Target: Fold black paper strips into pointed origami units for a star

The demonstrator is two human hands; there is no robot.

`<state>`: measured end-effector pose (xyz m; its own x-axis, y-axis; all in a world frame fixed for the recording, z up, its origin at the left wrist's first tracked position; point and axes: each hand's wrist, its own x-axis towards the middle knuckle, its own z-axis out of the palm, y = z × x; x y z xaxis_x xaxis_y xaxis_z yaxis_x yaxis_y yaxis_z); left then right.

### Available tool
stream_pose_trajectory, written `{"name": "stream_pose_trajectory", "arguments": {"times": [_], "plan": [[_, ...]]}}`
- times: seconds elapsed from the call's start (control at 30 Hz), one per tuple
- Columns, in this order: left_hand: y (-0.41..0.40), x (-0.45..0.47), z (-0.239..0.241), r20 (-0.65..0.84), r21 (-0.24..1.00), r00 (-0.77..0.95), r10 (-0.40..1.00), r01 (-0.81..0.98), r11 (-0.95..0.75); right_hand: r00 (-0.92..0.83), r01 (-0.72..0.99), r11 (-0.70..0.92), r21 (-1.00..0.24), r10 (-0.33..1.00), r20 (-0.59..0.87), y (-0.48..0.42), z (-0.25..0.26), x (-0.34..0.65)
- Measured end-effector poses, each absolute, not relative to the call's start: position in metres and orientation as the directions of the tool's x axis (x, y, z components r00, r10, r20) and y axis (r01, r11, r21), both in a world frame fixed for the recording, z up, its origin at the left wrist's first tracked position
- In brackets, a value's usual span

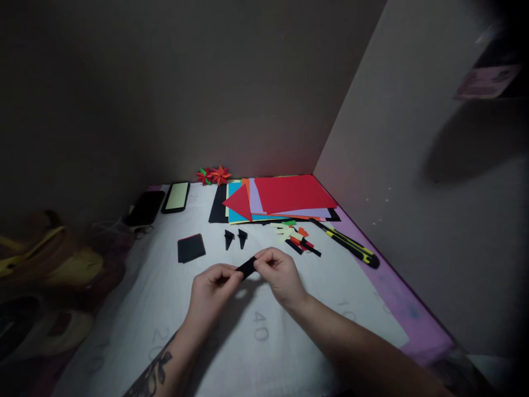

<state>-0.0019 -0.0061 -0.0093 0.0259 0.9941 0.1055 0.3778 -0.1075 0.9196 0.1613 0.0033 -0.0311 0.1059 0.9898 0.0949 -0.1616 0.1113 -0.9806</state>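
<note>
In the head view, the left hand [212, 286] and right hand [278, 273] each pinch one end of a small black paper strip [247, 267], held just above the white mat [165, 309]. Beyond lie two folded black pieces [235, 239], a black square [190, 247], coloured paper sheets [285, 198] and a yellow-black cutter [351, 247].

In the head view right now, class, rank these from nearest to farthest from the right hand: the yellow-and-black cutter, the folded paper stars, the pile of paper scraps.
1. Paper scraps, just beyond the right hand.
2. Yellow-and-black cutter, off to the right.
3. Paper stars, far back by the wall.
</note>
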Motion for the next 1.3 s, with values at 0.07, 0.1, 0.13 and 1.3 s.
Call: {"name": "stream_pose_trajectory", "arguments": {"times": [0.07,0.1,0.13,1.3], "plan": [[-0.0066,-0.002,-0.0099,0.098,0.918,0.025,0.995,0.383,-0.1,0.113,-0.153,0.117,-0.981,0.989,0.101,0.0032,-0.0309,0.1611],[-0.0068,-0.002,-0.0101,0.092,0.919,0.027,0.995,0.383,-0.095,0.116,-0.147,0.119,-0.982,0.988,0.102,0.0032,-0.0309,0.161],[-0.0069,-0.0021,-0.01,0.086,0.919,0.029,0.996,0.384,-0.091,0.119,-0.141,0.117,-0.983,0.988,0.1,0.0033,-0.0308,0.1608],[-0.007,-0.0055,-0.0097,0.059,0.905,0.004,0.998,0.422,-0.055,0.097,-0.123,0.091,-0.988,0.992,0.079,-0.0011,-0.0232,0.1562]]}}
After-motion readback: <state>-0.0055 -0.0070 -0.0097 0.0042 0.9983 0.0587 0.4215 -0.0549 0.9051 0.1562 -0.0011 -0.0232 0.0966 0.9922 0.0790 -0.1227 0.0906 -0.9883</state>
